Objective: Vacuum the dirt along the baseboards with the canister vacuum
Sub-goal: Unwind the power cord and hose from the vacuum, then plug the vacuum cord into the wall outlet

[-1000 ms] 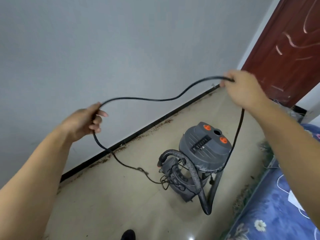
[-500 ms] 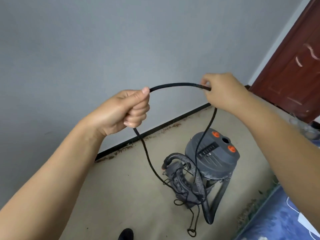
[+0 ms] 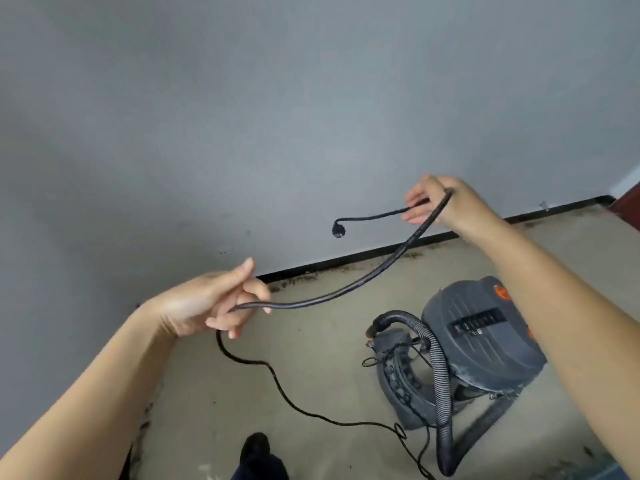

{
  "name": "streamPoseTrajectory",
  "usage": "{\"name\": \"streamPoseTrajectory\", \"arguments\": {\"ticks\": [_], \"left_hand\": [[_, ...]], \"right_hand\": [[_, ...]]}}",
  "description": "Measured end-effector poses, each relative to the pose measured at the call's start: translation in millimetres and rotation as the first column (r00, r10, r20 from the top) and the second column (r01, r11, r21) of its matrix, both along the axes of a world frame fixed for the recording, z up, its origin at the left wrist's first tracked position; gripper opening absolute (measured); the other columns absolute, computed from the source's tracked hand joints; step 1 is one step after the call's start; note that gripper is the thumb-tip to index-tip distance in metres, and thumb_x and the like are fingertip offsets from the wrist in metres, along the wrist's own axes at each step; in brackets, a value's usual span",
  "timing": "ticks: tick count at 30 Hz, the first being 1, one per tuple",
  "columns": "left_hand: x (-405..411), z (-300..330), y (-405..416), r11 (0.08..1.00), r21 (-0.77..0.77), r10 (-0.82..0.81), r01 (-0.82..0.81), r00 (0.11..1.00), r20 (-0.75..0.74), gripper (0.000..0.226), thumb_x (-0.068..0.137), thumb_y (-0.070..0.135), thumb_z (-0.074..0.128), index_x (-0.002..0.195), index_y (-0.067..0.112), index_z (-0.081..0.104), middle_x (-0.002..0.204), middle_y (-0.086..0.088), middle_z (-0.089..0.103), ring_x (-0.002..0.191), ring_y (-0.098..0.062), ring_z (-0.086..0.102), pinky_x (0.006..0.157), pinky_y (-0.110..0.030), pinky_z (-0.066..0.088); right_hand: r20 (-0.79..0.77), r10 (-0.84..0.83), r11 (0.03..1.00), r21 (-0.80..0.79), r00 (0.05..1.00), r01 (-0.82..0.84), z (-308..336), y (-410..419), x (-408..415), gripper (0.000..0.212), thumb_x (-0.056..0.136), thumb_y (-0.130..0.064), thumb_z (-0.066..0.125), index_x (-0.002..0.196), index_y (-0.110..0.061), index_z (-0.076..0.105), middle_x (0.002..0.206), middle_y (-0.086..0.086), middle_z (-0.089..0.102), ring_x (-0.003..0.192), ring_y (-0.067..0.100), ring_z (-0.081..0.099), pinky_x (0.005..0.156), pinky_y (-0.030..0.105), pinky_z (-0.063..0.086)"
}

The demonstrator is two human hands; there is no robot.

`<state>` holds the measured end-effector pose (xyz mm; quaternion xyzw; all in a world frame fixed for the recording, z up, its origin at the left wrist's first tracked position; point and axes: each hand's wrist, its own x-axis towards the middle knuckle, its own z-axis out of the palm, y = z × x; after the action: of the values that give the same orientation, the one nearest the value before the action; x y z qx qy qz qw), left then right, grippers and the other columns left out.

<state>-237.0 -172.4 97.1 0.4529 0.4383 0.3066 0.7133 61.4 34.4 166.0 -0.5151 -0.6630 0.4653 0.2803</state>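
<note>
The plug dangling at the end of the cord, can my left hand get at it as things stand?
Probably yes. The plug hangs free in the air, nothing around it, but the left hand holds the power cord and would need to let go first.

A plain grey wall (image 3: 277, 116) fills most of the view; below it a beige floor (image 3: 329, 382); a dark shoe (image 3: 254, 448) at the bottom edge — a reddish-brown door (image 3: 630, 199) far right.

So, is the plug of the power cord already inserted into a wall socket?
No, the plug hangs free in the air before the wall, past the right hand that holds the cord.
</note>
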Motion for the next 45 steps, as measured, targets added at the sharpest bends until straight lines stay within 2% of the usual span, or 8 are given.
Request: {"name": "streamPoseTrajectory", "arguments": {"ticks": [5, 8, 11, 15, 21, 28, 35, 45], "left_hand": [[50, -5, 16, 0.98, -0.038, -0.189, 0.195, 0.975, 0.113, 0.077, 0.083, 0.07, 0.029, 0.123, 0.008, 0.051, 0.082, -0.011, 0.07, 0.076, -0.024, 0.065, 0.079, -0.03, 0.051], [51, 3, 27, 0.997, 0.014, 0.073, -0.079, 0.966, 0.25, 0.05, 0.094, 0.052, 0.029, 0.101, 0.011, 0.058, 0.069, -0.004, 0.062, 0.062, -0.016, 0.058, 0.077, -0.03, 0.051], [23, 4, 27, 0.937, 0.067, 0.328, -0.344, 0.928, 0.175, 0.037, 0.095, 0.041, 0.038, 0.07, 0.015, 0.045, 0.053, 0.007, 0.032, 0.045, -0.01, 0.028, 0.061, -0.024, 0.041], [-33, -14, 6, 0.986, 0.049, 0.152, -0.156, 0.985, 0.078, 0.038, 0.096, 0.039, 0.037, 0.068, 0.014, 0.041, 0.052, 0.007, 0.03, 0.047, -0.012, 0.023, 0.061, -0.023, 0.044], [-91, -40, -14, 0.962, -0.103, -0.259, 0.253, 0.965, -0.047, 0.038, 0.098, 0.038, 0.034, 0.101, 0.012, 0.06, 0.075, 0.0, 0.064, 0.076, -0.018, 0.059, 0.095, -0.042, 0.045], [-72, -49, 28, 0.969, 0.054, 0.244, -0.241, 0.967, -0.067, 0.034, 0.105, 0.02, 0.029, 0.078, 0.011, 0.047, 0.06, -0.002, 0.046, 0.053, -0.011, 0.044, 0.061, -0.023, 0.039], [-95, -123, 29, 0.999, -0.036, 0.0, -0.03, 0.765, -0.644, 0.035, 0.105, 0.028, 0.032, 0.091, 0.012, 0.059, 0.103, -0.008, 0.068, 0.079, -0.005, 0.055, 0.067, -0.008, 0.037], [-103, -264, 111, 0.976, -0.209, -0.085, -0.067, 0.76, -0.644, 0.031, 0.101, 0.024, 0.037, 0.11, 0.005, 0.059, 0.115, -0.013, 0.064, 0.1, -0.024, 0.058, 0.075, -0.023, 0.038]], "right_hand": [[0.245, 0.274, 0.867, 0.356, 0.93, -0.349, -5, -32, -97, 0.026, 0.097, -0.005, 0.039, 0.087, 0.005, 0.06, 0.092, 0.016, 0.06, 0.086, 0.028, 0.063, 0.09, 0.043, 0.048], [0.464, 0.225, 0.744, 0.486, 0.857, -0.459, -29, -36, -132, 0.02, 0.097, -0.011, 0.046, 0.088, -0.001, 0.061, 0.094, 0.011, 0.048, 0.082, 0.032, 0.055, 0.076, 0.037, 0.044], [0.619, 0.042, 0.824, 0.422, 0.784, -0.377, -58, -24, -146, 0.015, 0.094, -0.024, 0.053, 0.087, -0.015, 0.062, 0.097, 0.0, 0.041, 0.074, 0.024, 0.051, 0.062, 0.029, 0.037], [0.83, 0.049, 0.952, 0.129, 0.556, -0.276, -92, -3, -158, 0.031, 0.098, -0.034, 0.042, 0.088, -0.013, 0.063, 0.094, 0.008, 0.058, 0.068, 0.025, 0.054, 0.055, 0.027, 0.038], [0.099, 0.214, 0.954, -0.233, 0.972, -0.186, -115, -9, -212, 0.018, 0.097, 0.0, 0.048, 0.107, 0.005, 0.062, 0.112, 0.023, 0.066, 0.089, 0.023, 0.069, 0.069, 0.021, 0.056], [-0.648, -0.219, 0.771, -0.573, 0.73, -0.277, -91, -26, -272, 0.021, 0.097, -0.003, 0.038, 0.098, -0.001, 0.058, 0.08, 0.011, 0.072, 0.068, 0.017, 0.07, 0.054, 0.024, 0.054], [-0.333, -0.065, 0.915, -0.396, 0.941, -0.077, -96, 41, -280, 0.027, 0.099, -0.038, 0.049, 0.109, -0.014, 0.052, 0.053, -0.001, 0.05, 0.039, 0.012, 0.04, 0.04, 0.021, 0.037], [-0.287, -0.082, 0.906, -0.42, 0.954, -0.048, -191, 121, -346, 0.045, 0.1, -0.043, 0.041, 0.137, -0.019, 0.034, 0.051, -0.004, 0.049, 0.036, 0.009, 0.026, 0.035, 0.019, 0.02]]}}
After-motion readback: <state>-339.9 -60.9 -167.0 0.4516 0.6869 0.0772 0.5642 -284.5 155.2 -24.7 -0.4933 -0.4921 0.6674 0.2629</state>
